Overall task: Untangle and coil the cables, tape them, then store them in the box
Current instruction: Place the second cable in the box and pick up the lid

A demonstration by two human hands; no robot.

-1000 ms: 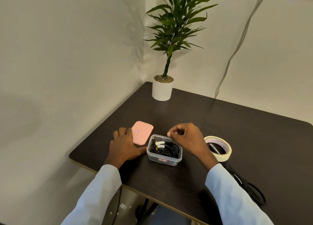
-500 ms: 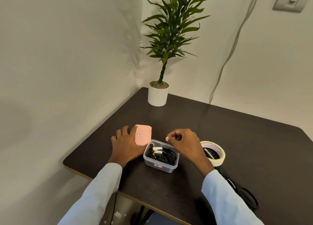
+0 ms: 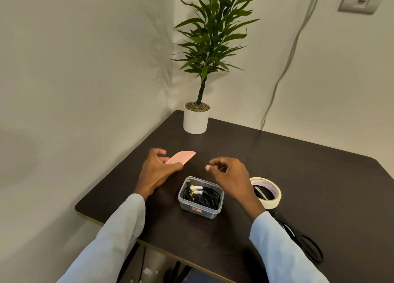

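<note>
- while the clear plastic box (image 3: 200, 197) sits lidless near the front edge of the dark table (image 3: 298, 176), coiled black cables (image 3: 204, 196) with white and yellow ends lie inside it.
- left hand (image 3: 157, 172) is raised just behind and left of the box, thumb and fingers gripping the pink lid (image 3: 181, 157), which is tilted up off the table.
- right hand (image 3: 230, 174) hovers behind the box's right side, fingers curled in, thumb and forefinger close together; whether it pinches anything cannot be told.
- roll of masking tape (image 3: 266, 192) lies flat just right of the box.
- black scissors (image 3: 298, 238) lie in front of the tape.
- potted plant (image 3: 196, 118) in a white pot stands in the far corner, against the wall.
</note>
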